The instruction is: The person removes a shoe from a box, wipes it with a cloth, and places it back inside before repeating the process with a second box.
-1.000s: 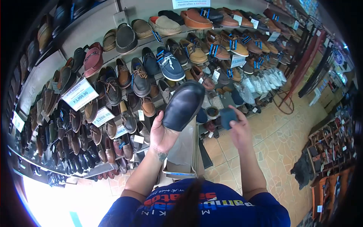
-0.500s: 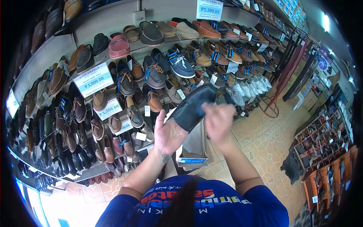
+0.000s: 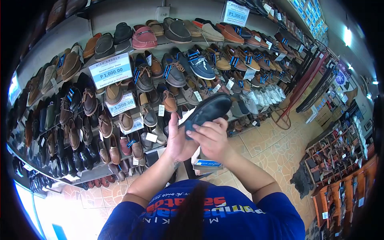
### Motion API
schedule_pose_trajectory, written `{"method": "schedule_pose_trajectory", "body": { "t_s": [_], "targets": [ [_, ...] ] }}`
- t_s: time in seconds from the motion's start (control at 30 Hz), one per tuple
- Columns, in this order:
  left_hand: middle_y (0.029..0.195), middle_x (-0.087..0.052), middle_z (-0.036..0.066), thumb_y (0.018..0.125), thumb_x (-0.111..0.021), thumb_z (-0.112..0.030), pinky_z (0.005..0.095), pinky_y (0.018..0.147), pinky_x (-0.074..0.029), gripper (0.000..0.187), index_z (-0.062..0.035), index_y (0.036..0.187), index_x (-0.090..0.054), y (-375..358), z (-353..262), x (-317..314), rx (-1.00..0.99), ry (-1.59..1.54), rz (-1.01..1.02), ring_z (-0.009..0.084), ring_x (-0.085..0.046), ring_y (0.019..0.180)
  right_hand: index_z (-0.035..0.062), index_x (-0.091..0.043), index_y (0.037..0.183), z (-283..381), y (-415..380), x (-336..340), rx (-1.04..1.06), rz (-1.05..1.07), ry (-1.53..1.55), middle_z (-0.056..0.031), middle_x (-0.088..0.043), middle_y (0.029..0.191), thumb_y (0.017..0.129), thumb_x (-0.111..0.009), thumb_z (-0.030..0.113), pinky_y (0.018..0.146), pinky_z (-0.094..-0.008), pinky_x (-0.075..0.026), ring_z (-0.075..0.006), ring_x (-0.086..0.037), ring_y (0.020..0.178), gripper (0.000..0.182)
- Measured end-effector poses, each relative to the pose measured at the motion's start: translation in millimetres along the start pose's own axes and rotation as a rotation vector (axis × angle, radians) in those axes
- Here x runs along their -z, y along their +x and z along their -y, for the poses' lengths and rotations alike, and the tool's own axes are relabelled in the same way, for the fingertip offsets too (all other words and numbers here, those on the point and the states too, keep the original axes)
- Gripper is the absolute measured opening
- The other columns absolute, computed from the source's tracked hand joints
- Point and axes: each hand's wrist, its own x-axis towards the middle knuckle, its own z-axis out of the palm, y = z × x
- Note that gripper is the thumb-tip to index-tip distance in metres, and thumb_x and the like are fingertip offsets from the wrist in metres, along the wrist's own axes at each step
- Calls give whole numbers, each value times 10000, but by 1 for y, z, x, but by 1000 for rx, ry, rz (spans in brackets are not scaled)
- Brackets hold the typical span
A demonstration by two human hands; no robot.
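A black shoe [image 3: 214, 107], smooth and dark, is held up in front of me, its toe pointing to the upper right. My left hand [image 3: 179, 142] supports it at the heel end, thumb raised and the other fingers hidden behind the shoe. From the right, my right hand [image 3: 212, 140] presses its bent fingers against the heel end. Whether something small is also under those fingertips cannot be made out. Below both hands is a shoebox [image 3: 207, 163] with a blue label, partly hidden by my right hand and forearm.
Shelves packed with loafers and boat shoes [image 3: 175, 72] fill the left and the far side. Price signs [image 3: 111, 71] stand among them. Belts [image 3: 306, 76] hang at the right, above a tiled floor [image 3: 264, 160]. A wooden rack [image 3: 340, 192] stands at the lower right.
My right hand, blurred over the shoe's side before, has come down and left onto the heel end. The shoe has turned to show more of its side. My view has shifted slightly.
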Motion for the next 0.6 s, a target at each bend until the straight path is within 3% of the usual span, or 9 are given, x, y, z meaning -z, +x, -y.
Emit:
{"method": "schedule_pose_trajectory", "body": {
  "t_s": [0.03, 0.13, 0.17, 0.27, 0.33, 0.4, 0.47, 0.53, 0.6],
  "targets": [
    [1407, -298, 159, 714, -489, -709, 364, 1105, -173, 1010, 18, 1364, -229, 0, 1, -6, -23, -24, 29, 242, -289, 1306, 127, -652, 933, -13, 2, 5, 80, 2, -113, -13, -599, 832, 674, -561, 57, 767, -395, -335, -194, -513, 784, 283],
    [1418, -282, 142, 695, -377, -789, 357, 1104, -162, 1059, 10, 1372, -215, -2, 5, -10, -44, 155, 77, 226, -274, 1312, 152, -666, 910, -62, 10, 27, -165, -117, -393, 15, -598, 836, 672, -560, 76, 760, -405, -312, -177, -509, 788, 271],
    [1421, -275, 139, 693, -346, -802, 358, 1105, -155, 1069, 11, 1374, -209, -1, 7, -5, -55, 251, 70, 224, -267, 1315, 159, -669, 914, -63, 11, 27, -247, -136, -292, 34, -591, 829, 666, -551, 80, 753, -395, -312, -170, -505, 789, 286],
    [1432, -242, 119, 679, -209, -842, 350, 1113, -75, 1111, 26, 1372, -184, -4, 8, 6, -25, 482, 53, 198, -170, 1345, 161, -676, 922, -14, 7, 9, -9, -36, 16, 48, -580, 786, 654, -554, 78, 742, -387, -309, -164, -501, 781, 306],
    [1224, -491, 133, 752, -304, -774, 335, 1004, -312, 967, 51, 1249, -394, -2, 23, 10, -277, 506, -67, 190, -447, 1155, 168, -681, 929, -32, 16, 29, 48, 19, -87, 58, -585, 806, 646, -560, 66, 748, -386, -302, -167, -490, 777, 324],
    [985, -569, 88, 783, -449, -654, 300, 811, -404, 774, 51, 1099, -503, -10, 3, 39, -23, 982, -104, 145, -524, 913, 179, -683, 929, -67, 15, 38, -154, -51, -270, 56, -585, 799, 643, -569, 47, 766, -386, -290, -175, -487, 777, 335],
    [625, -552, -18, 770, -654, -343, 246, 509, -399, 394, 41, 850, -607, -11, -3, -1, -37, 1243, -140, 55, -484, 569, 201, -685, 899, -64, 16, 33, -202, 15, -97, 50, -587, 782, 649, -567, 28, 789, -386, -280, -184, -490, 785, 327],
    [792, -585, 40, 730, -654, -210, 263, 643, -437, 372, 61, 970, -570, -6, -3, -3, 126, 1366, -174, 88, -526, 734, 210, -686, 880, -34, 22, 25, -138, 150, 81, 52, -589, 779, 648, -561, 23, 795, -386, -282, -186, -491, 792, 323],
    [925, -571, 75, 712, -617, -156, 275, 746, -424, 414, 67, 1049, -525, -4, 5, 19, 52, 1472, -117, 117, -515, 859, 218, -686, 863, -32, 20, 25, -72, 179, 113, 55, -596, 783, 637, -552, 17, 801, -383, -282, -188, -490, 804, 331]
  ]
}}
